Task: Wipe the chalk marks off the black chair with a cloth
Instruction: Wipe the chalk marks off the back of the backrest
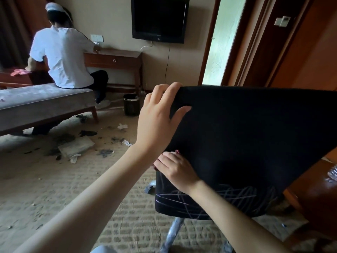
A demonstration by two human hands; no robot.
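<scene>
The black chair [255,136] fills the right half of the head view, its backrest toward me. My left hand [160,115] grips the backrest's top left corner, fingers over the top edge and thumb on the near face. My right hand [175,168] is at the seat's back left corner, pressing on a cloth [176,152] of which only a small pink edge shows above the fingers. White and pale pink chalk marks [228,196] cross the seat in scribbled lines to the right of and below my right wrist. The chair's metal base [173,232] shows under the seat.
A person in white [62,55] sits on a grey bench [43,103] at the left, facing a wooden desk [114,59]. A black bin [131,105] stands beyond my left hand. Papers and dark debris [76,147] litter the carpet. Dark wooden furniture [313,183] stands close to the chair's right.
</scene>
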